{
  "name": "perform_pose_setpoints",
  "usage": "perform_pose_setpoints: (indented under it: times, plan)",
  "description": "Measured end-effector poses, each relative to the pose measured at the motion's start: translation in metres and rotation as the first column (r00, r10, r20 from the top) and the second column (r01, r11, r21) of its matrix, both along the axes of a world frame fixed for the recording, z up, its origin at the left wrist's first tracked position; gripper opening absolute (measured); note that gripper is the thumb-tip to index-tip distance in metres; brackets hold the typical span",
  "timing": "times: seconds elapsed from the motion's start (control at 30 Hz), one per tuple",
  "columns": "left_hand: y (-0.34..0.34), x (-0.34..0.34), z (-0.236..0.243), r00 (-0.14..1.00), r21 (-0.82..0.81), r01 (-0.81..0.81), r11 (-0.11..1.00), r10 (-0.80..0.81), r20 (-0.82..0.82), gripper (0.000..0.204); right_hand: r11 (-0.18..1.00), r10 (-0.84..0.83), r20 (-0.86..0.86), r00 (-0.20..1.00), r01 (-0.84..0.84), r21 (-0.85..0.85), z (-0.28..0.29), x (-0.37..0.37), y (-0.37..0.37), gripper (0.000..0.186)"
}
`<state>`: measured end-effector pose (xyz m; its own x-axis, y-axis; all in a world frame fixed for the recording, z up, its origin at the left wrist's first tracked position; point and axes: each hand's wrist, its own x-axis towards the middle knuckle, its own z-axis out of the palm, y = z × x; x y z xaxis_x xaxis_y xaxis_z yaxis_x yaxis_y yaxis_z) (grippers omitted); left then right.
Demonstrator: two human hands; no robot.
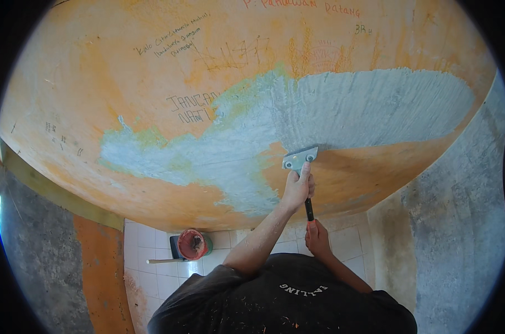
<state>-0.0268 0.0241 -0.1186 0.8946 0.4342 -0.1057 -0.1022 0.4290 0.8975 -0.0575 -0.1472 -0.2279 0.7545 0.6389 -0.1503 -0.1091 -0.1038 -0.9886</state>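
A wide metal scraper (298, 157) with a long dark handle rests its blade against the orange wall (364, 178), at the lower border of a large pale grey-blue scraped patch (375, 108). My left hand (298, 189) wraps round the upper handle just below the blade, thumb pointing up. Lower down, my right hand (317, 240) is closed around the end of the same handle. Orange coating with marker scribbles surrounds the pale patch, whose left part has ragged yellow-green edges.
A red-and-green bucket (192, 244) stands on the tiled floor (148, 277) below the wall, with a pale pole (162, 260) and a dark flat object beside it. Mottled grey walls (452, 239) flank both sides, with an orange painted strip (99, 278) at lower left.
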Motion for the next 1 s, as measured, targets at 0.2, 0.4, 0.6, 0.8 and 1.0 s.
perform_pose_setpoints:
  times: [0.2,0.4,0.6,0.8,1.0]
  plan:
    - [0.000,-0.001,0.003,1.000,-0.061,-0.001,0.998,0.001,0.005,0.042,1.000,0.002,-0.023,1.000,-0.002,0.009,0.007,-0.003,-0.001,0.037]
    - [-0.005,0.006,-0.005,0.997,-0.121,-0.002,0.993,0.011,0.071,0.041,0.998,-0.013,0.113,0.993,0.020,-0.060,0.001,0.016,-0.012,0.036]
    - [0.001,0.007,0.004,0.993,-0.145,0.036,0.989,-0.019,0.117,0.041,0.996,-0.022,0.103,0.994,0.031,-0.084,0.017,0.018,-0.009,0.034]
    - [-0.016,0.015,-0.009,0.999,-0.127,0.034,0.991,-0.033,0.013,0.041,0.985,-0.074,0.242,0.967,0.108,-0.131,-0.014,0.013,-0.022,0.035]
    - [-0.021,0.014,0.000,0.992,-0.180,0.021,0.984,0.002,0.126,0.041,0.982,-0.041,0.103,0.994,0.059,-0.181,0.030,0.029,-0.042,0.036]
